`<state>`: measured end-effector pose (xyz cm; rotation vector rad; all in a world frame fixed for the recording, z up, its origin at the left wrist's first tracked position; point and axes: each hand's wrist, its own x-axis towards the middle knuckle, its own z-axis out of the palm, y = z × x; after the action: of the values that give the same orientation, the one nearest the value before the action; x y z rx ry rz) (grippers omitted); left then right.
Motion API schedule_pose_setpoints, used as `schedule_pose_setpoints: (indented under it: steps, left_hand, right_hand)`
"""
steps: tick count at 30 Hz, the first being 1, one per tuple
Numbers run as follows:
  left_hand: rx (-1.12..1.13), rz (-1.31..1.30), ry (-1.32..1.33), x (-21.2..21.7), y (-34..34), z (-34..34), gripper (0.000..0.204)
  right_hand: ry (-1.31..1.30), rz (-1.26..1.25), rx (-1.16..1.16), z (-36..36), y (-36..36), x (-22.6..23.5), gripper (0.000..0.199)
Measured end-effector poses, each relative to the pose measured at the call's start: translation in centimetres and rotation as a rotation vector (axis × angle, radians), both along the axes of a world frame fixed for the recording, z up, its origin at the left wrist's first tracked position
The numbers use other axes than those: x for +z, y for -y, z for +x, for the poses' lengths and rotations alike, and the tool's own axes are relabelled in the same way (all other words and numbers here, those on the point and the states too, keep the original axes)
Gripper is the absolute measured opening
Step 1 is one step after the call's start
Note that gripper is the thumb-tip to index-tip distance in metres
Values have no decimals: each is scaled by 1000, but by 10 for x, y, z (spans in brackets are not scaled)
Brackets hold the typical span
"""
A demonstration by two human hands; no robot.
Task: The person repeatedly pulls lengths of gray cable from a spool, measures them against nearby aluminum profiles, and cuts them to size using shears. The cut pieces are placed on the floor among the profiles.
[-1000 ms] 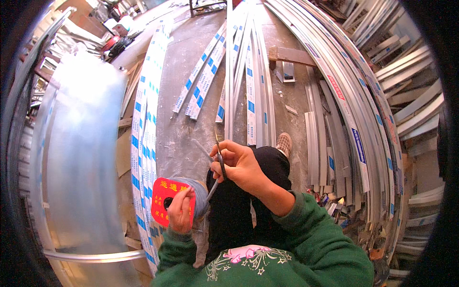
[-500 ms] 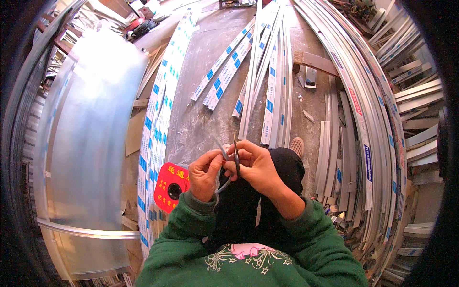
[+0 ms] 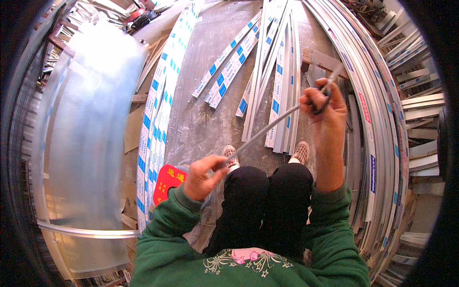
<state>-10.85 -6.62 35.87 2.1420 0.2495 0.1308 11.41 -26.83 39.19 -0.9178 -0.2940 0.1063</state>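
A thin grey strip [image 3: 270, 126] is stretched slantwise between my hands, above my lap. Its lower end is pinched by my left hand [image 3: 204, 176], thumb against fingers. Up to the right, my right hand [image 3: 327, 110] is closed on the strip's other end and on dark-handled scissors [image 3: 317, 101]; motion blurs the tip beyond the fingers. Beside my left wrist stands a red reel label with yellow print [image 3: 167, 182], partly covered by the hand and sleeve.
Long film-wrapped profiles [image 3: 155, 119] lie to the left, with more profiles [image 3: 282, 95] ahead on the floor. A large shiny sheet [image 3: 91, 143] fills the left side. Bent-looking stacks of profiles [image 3: 373, 129] line the right, near a wooden support [image 3: 320, 62].
My hands were close together over my lap. The right hand has swung up and right with the scissors, drawing the grey strip out straight, while the left stays near its place.
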Motion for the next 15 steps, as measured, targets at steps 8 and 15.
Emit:
schedule_pose_setpoints:
  steps: [8, 15]
  left_hand:
    - [128, -329, -196, -80, -131, 51, 29]
    - [141, 0, -263, -178, -199, 148, 23]
  right_hand:
    - [-366, -193, -26, 43, 13, -93, 26]
    - [-455, -353, 89, 60, 17, -139, 27]
